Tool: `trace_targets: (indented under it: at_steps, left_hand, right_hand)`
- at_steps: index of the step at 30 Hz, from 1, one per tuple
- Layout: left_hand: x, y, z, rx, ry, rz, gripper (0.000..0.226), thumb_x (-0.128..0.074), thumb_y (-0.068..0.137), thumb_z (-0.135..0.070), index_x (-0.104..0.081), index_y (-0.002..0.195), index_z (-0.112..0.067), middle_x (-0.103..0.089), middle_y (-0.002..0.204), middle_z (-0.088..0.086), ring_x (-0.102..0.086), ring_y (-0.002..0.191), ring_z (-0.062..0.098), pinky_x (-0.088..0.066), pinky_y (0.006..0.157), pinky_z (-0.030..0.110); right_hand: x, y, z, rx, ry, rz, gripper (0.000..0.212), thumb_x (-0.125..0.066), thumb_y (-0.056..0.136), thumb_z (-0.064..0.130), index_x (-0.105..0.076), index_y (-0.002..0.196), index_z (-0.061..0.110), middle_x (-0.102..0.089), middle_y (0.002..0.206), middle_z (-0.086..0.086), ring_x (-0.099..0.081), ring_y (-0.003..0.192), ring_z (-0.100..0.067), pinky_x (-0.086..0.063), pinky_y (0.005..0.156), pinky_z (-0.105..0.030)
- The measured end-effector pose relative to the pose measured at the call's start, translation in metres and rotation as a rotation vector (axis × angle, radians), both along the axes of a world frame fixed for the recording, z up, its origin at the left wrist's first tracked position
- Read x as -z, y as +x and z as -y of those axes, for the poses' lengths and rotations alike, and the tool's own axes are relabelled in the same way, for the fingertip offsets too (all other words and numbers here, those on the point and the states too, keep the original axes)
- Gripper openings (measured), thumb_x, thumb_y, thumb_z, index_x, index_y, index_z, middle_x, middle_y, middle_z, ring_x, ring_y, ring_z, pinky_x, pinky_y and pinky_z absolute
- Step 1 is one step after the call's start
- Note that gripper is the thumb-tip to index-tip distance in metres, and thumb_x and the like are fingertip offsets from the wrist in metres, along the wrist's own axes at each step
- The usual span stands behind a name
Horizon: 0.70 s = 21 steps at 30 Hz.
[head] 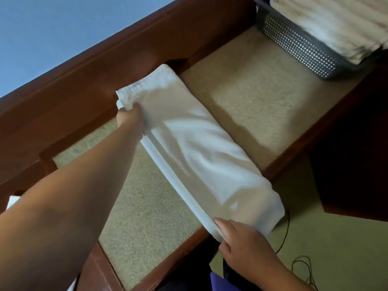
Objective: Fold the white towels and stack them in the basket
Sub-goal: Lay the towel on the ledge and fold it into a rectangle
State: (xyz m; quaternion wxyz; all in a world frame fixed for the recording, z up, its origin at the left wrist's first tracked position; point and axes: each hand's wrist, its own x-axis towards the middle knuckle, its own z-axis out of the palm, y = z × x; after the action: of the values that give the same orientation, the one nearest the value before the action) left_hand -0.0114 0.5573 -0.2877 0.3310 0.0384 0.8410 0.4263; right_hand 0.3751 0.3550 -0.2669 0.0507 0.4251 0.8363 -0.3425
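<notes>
Head cam is all you get, looking down over your arms at a wooden table whose top shows carpet through what looks like glass panels. You've got a white towel folded into a long narrow strip and stretched diagonally over the table, one end far and to the left, the other near you at the table's front edge. Your left hand is reached way out and grips the far end, fingers curled round the layered edge near the hem, so it's closed on the fabric. Your right hand pinches the near end, thumb on top of the stacked edges with the other fingers tucked under, so that one's holding the towel too. Can't tell if the strip's middle rests on the surface or hangs just above it. Up in the top right corner sits a dark perforated basket on the table, well apart from the strip, with a stack of folded towels in it rising above the rim, pretty blurry. On the carpet to your right, thin dark cords trail around.
</notes>
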Motion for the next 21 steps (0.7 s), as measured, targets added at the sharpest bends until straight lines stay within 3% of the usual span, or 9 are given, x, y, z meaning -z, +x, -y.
trace_targets:
  at_steps: [2, 3, 6, 8, 12, 15, 18, 21]
  left_hand:
    - [0.002, -0.007, -0.002, -0.009, -0.013, 0.064, 0.057, -0.063, 0.092, -0.052, -0.056, 0.139, -0.02, -0.065, 0.11, -0.002, -0.067, 0.104, 0.026, -0.06, 0.08, 0.038]
    - [0.003, -0.01, -0.005, -0.019, 0.01, 0.067, 0.053, -0.063, 0.092, -0.049, -0.057, 0.138, -0.023, -0.066, 0.108, -0.003, -0.068, 0.103, 0.024, -0.06, 0.076, 0.036]
    - [0.006, -0.019, -0.014, -0.097, 0.155, 0.056, 0.053, -0.063, 0.094, -0.046, -0.052, 0.144, -0.033, -0.068, 0.117, -0.008, -0.069, 0.102, 0.016, -0.06, 0.075, 0.033]
    - [0.011, -0.023, -0.017, -0.118, 0.197, 0.05, 0.055, -0.061, 0.096, -0.045, -0.048, 0.149, -0.034, -0.066, 0.125, -0.008, -0.067, 0.105, 0.014, -0.057, 0.079, 0.03]
    - [0.024, -0.03, -0.016, -0.086, 0.144, 0.031, 0.045, -0.048, 0.102, -0.03, -0.048, 0.147, -0.026, -0.063, 0.129, -0.003, -0.062, 0.103, 0.016, -0.056, 0.091, 0.031]
    - [0.016, -0.038, -0.02, -0.205, 0.213, 0.1, 0.035, -0.049, 0.096, -0.018, -0.057, 0.128, -0.028, -0.066, 0.112, -0.006, -0.069, 0.098, 0.016, -0.062, 0.08, 0.034]
    - [0.008, -0.048, -0.019, -0.26, 0.278, 0.064, 0.028, -0.052, 0.093, -0.02, -0.059, 0.12, -0.027, -0.065, 0.108, -0.009, -0.067, 0.094, 0.013, -0.061, 0.075, 0.028]
    - [-0.005, -0.034, -0.006, -0.089, 0.174, -0.183, 0.04, -0.064, 0.093, -0.036, -0.054, 0.13, -0.023, -0.063, 0.126, -0.005, -0.063, 0.113, 0.016, -0.052, 0.093, 0.026]
  right_hand:
    - [0.005, -0.002, 0.0, 0.04, -0.048, 0.016, 0.056, -0.045, 0.101, 0.027, -0.036, 0.156, 0.028, -0.056, 0.139, 0.012, -0.054, 0.121, -0.012, -0.046, 0.098, -0.026]
    - [0.006, -0.004, -0.001, 0.034, -0.036, 0.024, 0.056, -0.046, 0.099, 0.027, -0.04, 0.154, 0.026, -0.059, 0.137, 0.011, -0.057, 0.119, -0.013, -0.048, 0.097, -0.026]
    - [0.011, -0.005, 0.005, 0.009, 0.063, 0.008, 0.051, -0.05, 0.086, 0.032, -0.059, 0.136, 0.023, -0.071, 0.107, 0.011, -0.067, 0.087, -0.01, -0.055, 0.07, -0.025]
    - [0.015, -0.006, 0.009, 0.014, 0.093, 0.012, 0.05, -0.049, 0.085, 0.033, -0.06, 0.134, 0.022, -0.07, 0.101, 0.011, -0.066, 0.081, -0.01, -0.055, 0.066, -0.025]
    - [0.019, -0.009, 0.01, 0.001, -0.03, 0.046, 0.06, -0.046, 0.097, 0.028, -0.037, 0.156, 0.025, -0.062, 0.13, 0.007, -0.06, 0.112, -0.015, -0.048, 0.093, -0.029]
    - [0.018, -0.011, 0.007, -0.005, -0.046, 0.044, 0.061, -0.045, 0.099, 0.027, -0.032, 0.158, 0.025, -0.059, 0.133, 0.007, -0.057, 0.115, -0.016, -0.045, 0.095, -0.028]
    - [0.018, -0.006, 0.008, -0.068, 0.011, -0.023, 0.057, -0.047, 0.097, 0.031, -0.043, 0.153, 0.024, -0.064, 0.112, 0.01, -0.061, 0.097, -0.012, -0.049, 0.077, -0.026]
    - [0.021, 0.001, -0.004, -0.074, 0.124, -0.162, 0.041, -0.055, 0.099, 0.031, -0.06, 0.139, 0.022, -0.058, 0.086, 0.011, -0.055, 0.077, -0.009, -0.047, 0.065, -0.026]
